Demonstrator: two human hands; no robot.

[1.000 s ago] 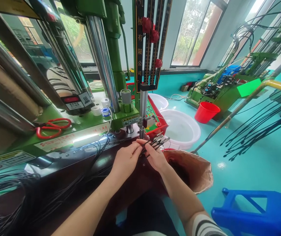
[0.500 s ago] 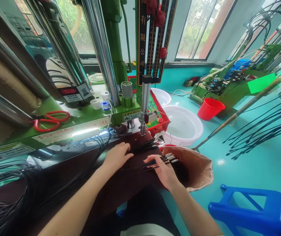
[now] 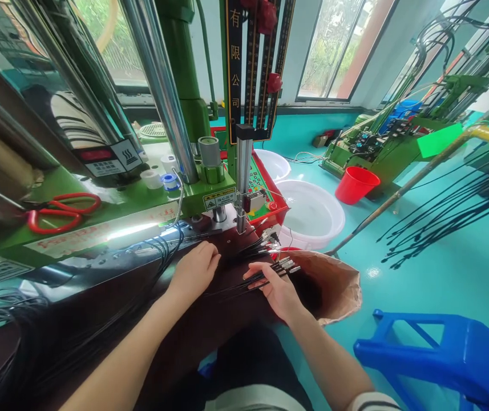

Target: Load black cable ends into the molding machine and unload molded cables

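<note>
My left hand [image 3: 195, 271] rests palm down on the dark work surface [image 3: 150, 297], its fingers lying over thin black cables [image 3: 165, 251] that run left. My right hand [image 3: 276, 288] pinches a small bundle of black cables with metal plug ends [image 3: 285, 265], held over the mouth of a brown paper sack [image 3: 338, 291]. More plug-ended cables [image 3: 265, 245] lie fanned on the surface just behind it, below the green press machine [image 3: 184, 114].
Red scissors [image 3: 62, 211] lie on the machine's green ledge, near tape rolls [image 3: 161, 178]. White basins [image 3: 312, 211] and a red bucket [image 3: 355, 184] stand on the teal floor. A blue plastic stool [image 3: 449, 359] is at lower right. Cable bundles [image 3: 453, 217] hang at right.
My hands, joined on one cable bundle a second ago, have parted. The left dropped flat onto the surface; the right drew a few cables toward the sack. The view drifted slightly.
</note>
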